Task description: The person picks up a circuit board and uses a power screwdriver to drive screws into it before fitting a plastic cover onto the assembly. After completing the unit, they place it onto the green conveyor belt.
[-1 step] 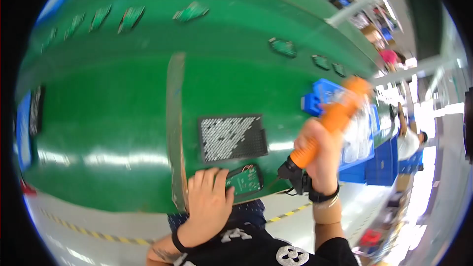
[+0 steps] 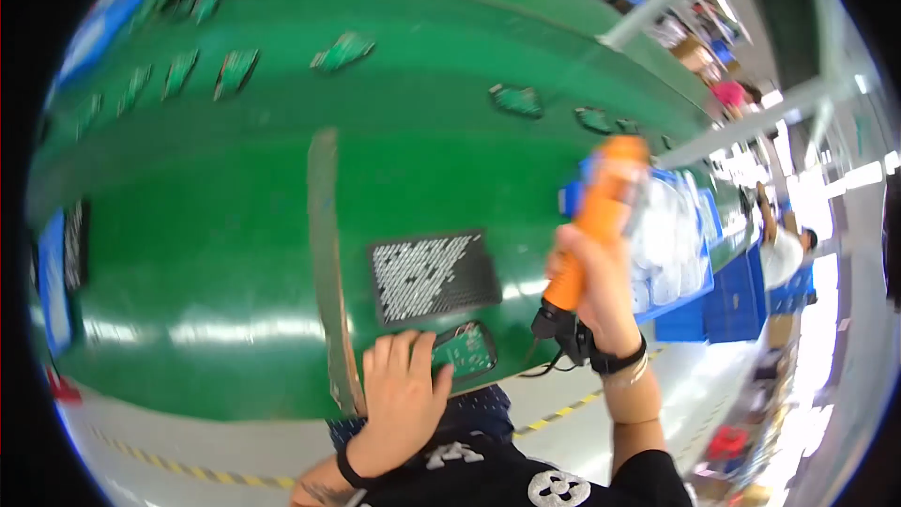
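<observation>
My left hand holds the left end of a small rounded black housing with a green circuit board in it, fingers stretched along one side and thumb on the other. In my right hand is an orange electric screwdriver with a black lower end, raised to the right of the housing. Its upper part is blurred by motion, and whether the thin bit touches anything I cannot tell. Just beyond the housing lies a black perforated tray, its left part filled with rows of small pale pieces.
A wooden strip divides the green table. Blue bins with clear plastic parts stand at right. Several circuit boards lie along the far strip. A black cable hangs near my right wrist. Two people work at far right.
The screwdriver in my right hand has swung left and stands more upright. My left hand stays on the housing. The whole view has shifted slightly.
</observation>
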A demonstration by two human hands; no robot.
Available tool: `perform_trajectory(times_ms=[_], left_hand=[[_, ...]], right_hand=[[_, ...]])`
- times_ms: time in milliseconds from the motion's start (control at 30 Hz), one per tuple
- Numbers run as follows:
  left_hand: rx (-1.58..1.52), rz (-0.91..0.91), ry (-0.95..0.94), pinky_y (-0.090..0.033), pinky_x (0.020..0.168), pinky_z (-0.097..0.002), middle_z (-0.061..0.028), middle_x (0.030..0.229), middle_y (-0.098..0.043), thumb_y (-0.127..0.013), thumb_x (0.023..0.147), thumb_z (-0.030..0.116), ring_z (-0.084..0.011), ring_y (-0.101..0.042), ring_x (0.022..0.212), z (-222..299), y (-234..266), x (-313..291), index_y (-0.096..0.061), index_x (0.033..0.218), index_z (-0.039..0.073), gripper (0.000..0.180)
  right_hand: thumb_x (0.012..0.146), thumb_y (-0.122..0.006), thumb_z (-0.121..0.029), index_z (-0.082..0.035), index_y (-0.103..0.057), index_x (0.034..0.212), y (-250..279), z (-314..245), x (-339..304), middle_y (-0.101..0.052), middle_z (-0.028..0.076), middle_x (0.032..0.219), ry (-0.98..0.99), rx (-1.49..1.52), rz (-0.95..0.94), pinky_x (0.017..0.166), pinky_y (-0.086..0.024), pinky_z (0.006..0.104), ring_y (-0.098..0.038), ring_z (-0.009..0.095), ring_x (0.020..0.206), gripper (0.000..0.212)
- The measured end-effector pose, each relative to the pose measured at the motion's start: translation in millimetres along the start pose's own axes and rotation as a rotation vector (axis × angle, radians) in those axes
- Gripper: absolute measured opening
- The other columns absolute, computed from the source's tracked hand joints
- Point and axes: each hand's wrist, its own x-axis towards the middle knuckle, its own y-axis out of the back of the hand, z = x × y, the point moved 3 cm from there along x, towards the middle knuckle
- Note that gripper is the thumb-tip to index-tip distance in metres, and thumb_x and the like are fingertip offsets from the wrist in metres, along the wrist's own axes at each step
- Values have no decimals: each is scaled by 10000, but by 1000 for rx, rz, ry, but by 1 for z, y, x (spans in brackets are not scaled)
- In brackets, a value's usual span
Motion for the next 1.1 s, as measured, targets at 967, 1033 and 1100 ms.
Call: perform_trajectory(times_ms=[967, 1033, 1100], left_hand=[[-1505, -411, 655, -519, 764, -500, -190, 1145, -500, -365, 943, 82, -389, -579, 958, 35, -25, 23, -277, 1338, 138, 408], [-1644, -521, 558, -512, 766, -513, -173, 1190, -483, -317, 973, 215, -342, -562, 1017, 41, -17, 27, -293, 1336, 133, 373], [-1663, -500, 566, -509, 778, -504, -166, 1198, -480, -306, 975, 245, -323, -554, 1034, 50, -15, 34, -295, 1336, 118, 383]], right_hand=[[578, -703, -115, -20, -635, 781, 190, -81, 97, -648, 144, 786, 433, -1831, -241, 673, -493, 367, -625, 305, 753, 234], [612, -656, -32, -12, -613, 758, 151, -124, 48, -645, 122, 762, 637, -1482, -235, 645, -494, 330, -630, 268, 712, 154], [637, -621, 38, -6, -602, 760, 104, -139, -9, -641, 94, 747, 765, -1060, -401, 638, -498, 303, -642, 227, 717, 132]])
